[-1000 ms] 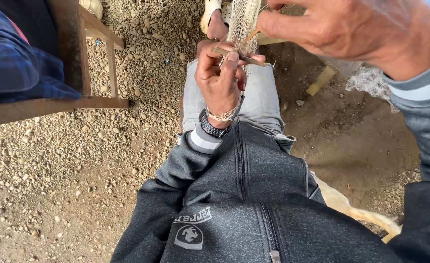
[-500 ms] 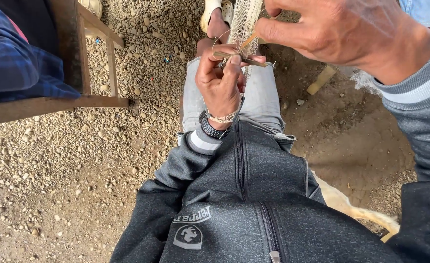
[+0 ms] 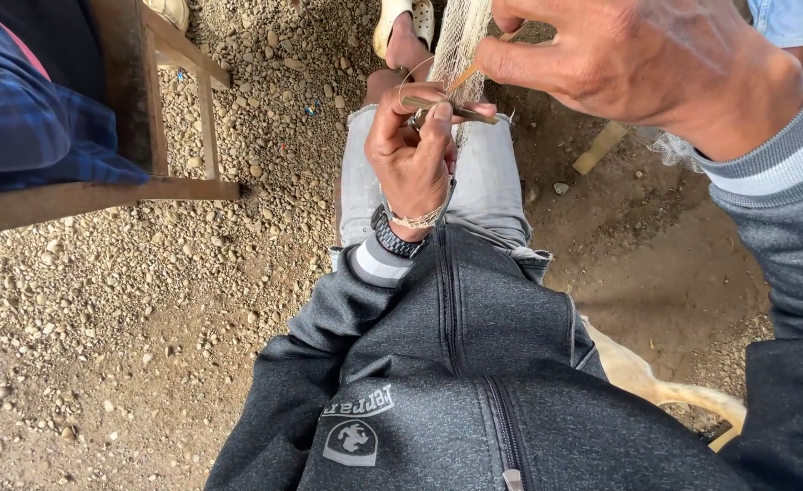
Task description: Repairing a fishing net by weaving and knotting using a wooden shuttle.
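Pinched between thumb and forefinger, a thin flat stick (image 3: 451, 109) sits crosswise in my left hand (image 3: 412, 155), fingers closed tight on it, with a loop of pale twine (image 3: 412, 80) curling over the knuckles. Further left stands a wooden bench frame (image 3: 138, 118) on gravel (image 3: 101, 300), well apart from the work. Moving right, the net (image 3: 463, 36) hangs bunched from above my knee, touching the stick. My right hand (image 3: 620, 59) is closed on a slim netting needle (image 3: 485, 55), its tip angled down toward the stick; how much twine it carries I cannot tell, the hand being close and blurred.

Risk noted: if the left pinch slackens, the stick could twist out and the loop would lose its size; a hurried pull by the right hand could snag neighbouring meshes.

Against the picture a second ago, the right hand has dropped slightly lower and nearer the left, and the loop over the fingers stands more open.
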